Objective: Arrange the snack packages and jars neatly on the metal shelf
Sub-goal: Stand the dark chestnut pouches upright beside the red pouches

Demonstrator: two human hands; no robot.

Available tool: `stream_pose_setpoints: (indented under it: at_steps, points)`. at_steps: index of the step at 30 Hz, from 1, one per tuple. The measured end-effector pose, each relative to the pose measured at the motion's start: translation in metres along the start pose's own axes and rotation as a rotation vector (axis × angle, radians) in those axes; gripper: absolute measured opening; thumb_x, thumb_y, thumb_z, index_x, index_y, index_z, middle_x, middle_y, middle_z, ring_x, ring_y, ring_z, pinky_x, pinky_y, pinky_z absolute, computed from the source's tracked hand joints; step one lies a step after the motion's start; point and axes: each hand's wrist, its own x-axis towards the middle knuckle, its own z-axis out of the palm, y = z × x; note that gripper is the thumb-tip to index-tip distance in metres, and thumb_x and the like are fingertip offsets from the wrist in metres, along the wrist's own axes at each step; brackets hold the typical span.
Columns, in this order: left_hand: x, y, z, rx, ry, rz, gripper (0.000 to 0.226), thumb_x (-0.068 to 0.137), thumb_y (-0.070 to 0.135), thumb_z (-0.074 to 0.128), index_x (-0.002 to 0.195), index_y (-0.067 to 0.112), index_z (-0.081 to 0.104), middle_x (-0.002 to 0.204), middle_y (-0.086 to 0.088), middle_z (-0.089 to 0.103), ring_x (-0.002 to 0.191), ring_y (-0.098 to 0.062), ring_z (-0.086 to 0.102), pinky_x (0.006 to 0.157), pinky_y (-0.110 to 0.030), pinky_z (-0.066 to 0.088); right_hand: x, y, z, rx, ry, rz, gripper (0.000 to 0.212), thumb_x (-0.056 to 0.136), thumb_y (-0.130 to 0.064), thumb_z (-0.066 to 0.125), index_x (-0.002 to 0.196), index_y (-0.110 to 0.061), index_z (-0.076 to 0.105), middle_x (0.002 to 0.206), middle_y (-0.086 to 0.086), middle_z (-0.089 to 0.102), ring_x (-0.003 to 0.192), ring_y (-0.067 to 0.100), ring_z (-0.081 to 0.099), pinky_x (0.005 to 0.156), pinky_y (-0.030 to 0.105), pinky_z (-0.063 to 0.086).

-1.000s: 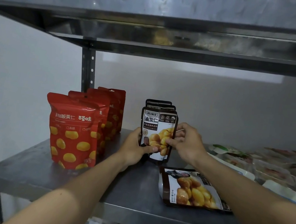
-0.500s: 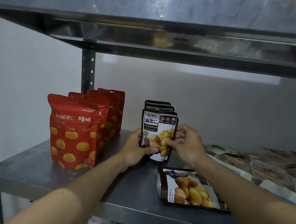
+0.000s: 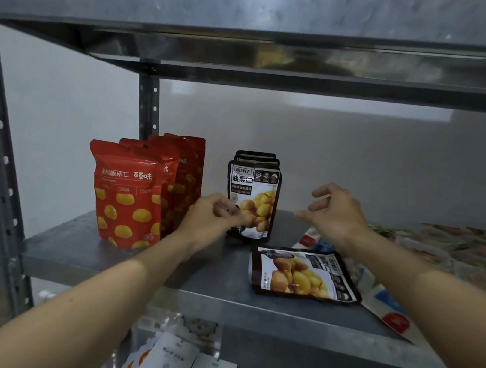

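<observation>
On the metal shelf [image 3: 158, 275], near its middle, one black pouch [image 3: 251, 201] stands upright at the front of a short row of the same kind. The left hand [image 3: 211, 220] is just before its lower left corner with the fingers loosely curled. They do not close round anything, though I cannot tell if they touch the film. The right hand [image 3: 337, 217] hangs apart from the pouch on the other side, its fingers [image 3: 321, 192] relaxed and spread, holding nothing.

The flat black pouch [image 3: 303, 275] lies on its back near the front edge and seems to be the next one to stand up. I judge it light and soft, with smooth film that can slip, and with lumpy contents that shift inside. It is better to pinch it at the stiff sealed top, or to take it by both side edges, and to set it down on its folded bottom.

The red pouches [image 3: 129, 198] stand in a row just to the left. A careless push could tip either row backward. The flat pouch partly covers a white and blue packet [image 3: 388, 303] at the right, which may drag along. More flat packets [image 3: 462, 251] crowd the right end, and the upper shelf [image 3: 259, 22] leaves little height for lifting.
</observation>
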Motion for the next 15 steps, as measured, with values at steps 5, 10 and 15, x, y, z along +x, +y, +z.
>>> stream_pose_setpoints:
  at_steps: [5,10,15]
  points:
    - [-0.019,0.019,0.023,0.208,-0.465,-0.104,0.069,0.072,0.046,0.078,0.132,0.023,0.054,0.124,0.003,0.055,0.117,-0.016,0.051,0.094,-0.025,0.039,-0.020,0.013,-0.011,-0.148,-0.128,0.053,0.056,0.074,-0.029,0.083,0.118,-0.012,0.052,0.111,0.008,0.061,0.104,0.025,0.058,0.087,0.035,0.049]
    - [-0.024,0.017,0.025,0.116,-0.500,-0.105,0.080,0.057,0.044,0.088,0.126,0.012,0.061,0.123,0.001,0.064,0.112,-0.013,0.060,0.102,-0.031,0.046,-0.040,0.014,-0.018,-0.148,-0.124,0.023,0.058,0.075,-0.026,0.082,0.120,-0.008,0.052,0.106,0.009,0.062,0.099,0.024,0.059,0.078,0.030,0.046]
    - [-0.036,0.012,0.015,-0.047,-0.421,-0.069,0.030,0.075,0.010,0.080,0.101,0.010,0.067,0.096,-0.001,0.070,0.090,-0.013,0.067,0.078,-0.021,0.054,-0.057,0.013,-0.019,-0.144,0.105,-0.008,0.047,0.078,-0.024,0.079,0.115,-0.010,0.053,0.105,0.006,0.063,0.099,0.023,0.059,0.080,0.030,0.047]
